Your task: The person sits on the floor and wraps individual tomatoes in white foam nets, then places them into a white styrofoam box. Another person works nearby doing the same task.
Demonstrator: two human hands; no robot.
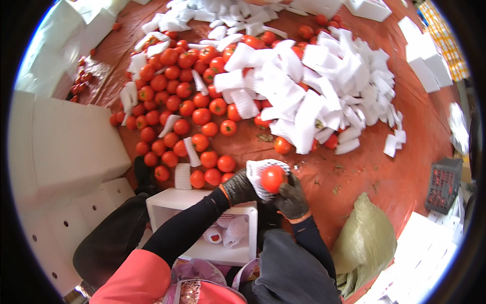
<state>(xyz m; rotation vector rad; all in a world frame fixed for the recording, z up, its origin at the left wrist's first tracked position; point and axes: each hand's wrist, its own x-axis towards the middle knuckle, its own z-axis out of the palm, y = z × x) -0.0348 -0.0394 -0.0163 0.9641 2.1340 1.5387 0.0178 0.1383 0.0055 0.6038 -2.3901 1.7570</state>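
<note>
My left hand (240,187), in a dark knit work glove, grips a white foam net sleeve (258,175) that is spread open. My right hand (293,199), gloved alike, holds a red tomato (273,179) at the sleeve's mouth. Part of the tomato is hidden by the foam and the fingers. Below my hands, between my legs, stands a white foam box (248,235). Inside it lie several tomatoes in foam nets (232,232), partly covered by my left forearm.
A spread of loose tomatoes (182,89) covers the red tarp (341,171) ahead. Beside it lies a heap of white foam net sleeves (322,83). Large foam boxes (72,140) stand at left. To my right are a yellowish plastic sack (366,231) and a dark crate (443,185).
</note>
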